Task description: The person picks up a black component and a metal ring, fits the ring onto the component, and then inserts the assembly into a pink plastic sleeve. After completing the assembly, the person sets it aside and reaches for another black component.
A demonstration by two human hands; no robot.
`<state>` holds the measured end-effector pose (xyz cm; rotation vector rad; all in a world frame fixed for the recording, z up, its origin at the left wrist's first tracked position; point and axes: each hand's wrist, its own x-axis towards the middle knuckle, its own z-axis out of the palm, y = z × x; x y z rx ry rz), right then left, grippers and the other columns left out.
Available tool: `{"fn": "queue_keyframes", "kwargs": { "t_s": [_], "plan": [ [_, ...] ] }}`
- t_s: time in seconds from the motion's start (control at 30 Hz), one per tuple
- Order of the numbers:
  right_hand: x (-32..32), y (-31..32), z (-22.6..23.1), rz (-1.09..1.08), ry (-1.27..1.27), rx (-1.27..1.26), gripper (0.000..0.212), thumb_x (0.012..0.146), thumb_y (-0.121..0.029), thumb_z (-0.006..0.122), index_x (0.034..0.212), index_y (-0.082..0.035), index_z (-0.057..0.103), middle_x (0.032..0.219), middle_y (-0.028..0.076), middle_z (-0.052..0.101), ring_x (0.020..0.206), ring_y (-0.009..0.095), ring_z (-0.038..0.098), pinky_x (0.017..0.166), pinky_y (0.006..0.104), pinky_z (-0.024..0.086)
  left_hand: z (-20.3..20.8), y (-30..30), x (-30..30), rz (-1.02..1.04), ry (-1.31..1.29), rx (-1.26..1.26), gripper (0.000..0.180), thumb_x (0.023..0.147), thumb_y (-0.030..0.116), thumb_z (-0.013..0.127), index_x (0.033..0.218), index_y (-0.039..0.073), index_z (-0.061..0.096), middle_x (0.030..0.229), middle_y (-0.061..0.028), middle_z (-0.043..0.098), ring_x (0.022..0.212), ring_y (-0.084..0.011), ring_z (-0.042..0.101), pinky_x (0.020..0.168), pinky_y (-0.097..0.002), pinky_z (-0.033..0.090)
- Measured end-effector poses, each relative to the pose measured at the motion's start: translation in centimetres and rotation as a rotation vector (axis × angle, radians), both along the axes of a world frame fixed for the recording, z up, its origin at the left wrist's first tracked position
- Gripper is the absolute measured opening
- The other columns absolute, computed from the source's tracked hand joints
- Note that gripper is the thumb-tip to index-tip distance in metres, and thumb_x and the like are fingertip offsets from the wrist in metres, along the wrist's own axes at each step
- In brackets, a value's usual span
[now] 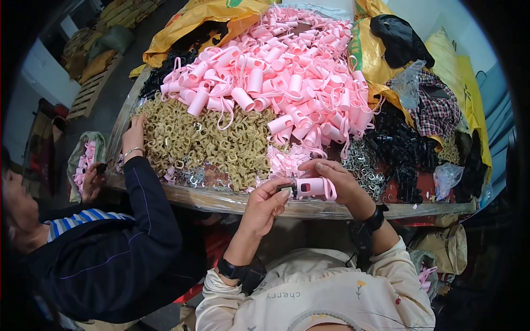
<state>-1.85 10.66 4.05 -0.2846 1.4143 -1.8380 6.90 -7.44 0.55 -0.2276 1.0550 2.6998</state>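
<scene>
Just over the table's near edge, a pink plastic tube (316, 187) with a square hole and a strap loop lies sideways between my hands. My left hand (263, 208) pinches a small black plastic part (286, 188) between thumb and fingers, right at the tube's left end. Whether that part sits inside the tube or only meets it, I cannot tell. My right hand (337, 181) is closed around the tube's right side, its fingers bent over the top. Behind them lies a small heap of pale pink pieces (287, 161).
A large heap of pink tubes (254, 81) covers the table's far half. Gold-coloured metal buckles (204, 140) lie left, silver hooks (364, 165) and black parts (406, 157) right. A co-worker (105, 248) sits at my left, one hand (134, 135) at the buckles.
</scene>
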Motion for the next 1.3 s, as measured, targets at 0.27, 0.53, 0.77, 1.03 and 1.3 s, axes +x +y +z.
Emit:
{"fn": "queue_keyframes", "kwargs": {
  "t_s": [0.27,0.53,0.77,1.03,1.3],
  "plan": [
    [1.4,-0.1,-2.2,-0.017,-0.195,-0.053,0.032,0.087,-0.026,0.040,0.097,0.001,0.052,0.084,0.007,0.056,0.069,0.011,0.054,0.057,0.0219,0.045,-0.6,0.7,0.2,0.100,-0.003,-0.313,0.025,0.075,0.007,0.059,0.099,0.001,0.056,0.064,0.0007,0.053,0.049,-0.0042,0.044,0.046,-0.0155,0.037],
    [1.1,0.2,-1.7,-0.002,0.326,0.175,0.031,0.088,-0.025,0.038,0.098,0.001,0.051,0.086,0.005,0.055,0.078,0.011,0.051,0.071,0.0230,0.041,-1.9,0.1,-0.3,-0.030,-0.111,-0.186,0.025,0.076,0.005,0.057,0.100,0.000,0.055,0.072,-0.0032,0.058,0.056,-0.0061,0.054,0.049,-0.0154,0.044],
    [0.9,0.9,-0.8,0.018,0.418,0.240,0.030,0.089,-0.023,0.036,0.098,0.002,0.051,0.084,0.005,0.055,0.080,0.011,0.051,0.072,0.0232,0.041,-2.0,0.3,-0.3,-0.068,-0.122,-0.164,0.025,0.076,0.006,0.057,0.100,-0.001,0.055,0.074,-0.0041,0.059,0.056,-0.0072,0.055,0.050,-0.0160,0.045],
    [3.1,1.1,-2.0,0.008,0.458,0.379,0.027,0.089,-0.018,0.036,0.096,0.002,0.051,0.079,0.006,0.056,0.074,0.011,0.051,0.065,0.0236,0.042,-2.0,1.9,0.3,-0.078,-0.131,-0.271,0.025,0.077,0.007,0.057,0.101,0.000,0.054,0.077,-0.0052,0.059,0.058,-0.0077,0.055,0.051,-0.0173,0.047],
    [6.3,1.6,-3.1,-0.228,0.419,0.255,0.036,0.086,-0.029,0.038,0.099,0.002,0.050,0.093,0.010,0.053,0.088,0.018,0.050,0.078,0.0287,0.038,-1.7,3.3,0.8,-0.160,-0.154,-0.238,0.024,0.078,0.009,0.056,0.100,0.001,0.055,0.078,-0.0054,0.059,0.061,-0.0098,0.057,0.052,-0.0184,0.048]
  ]
}}
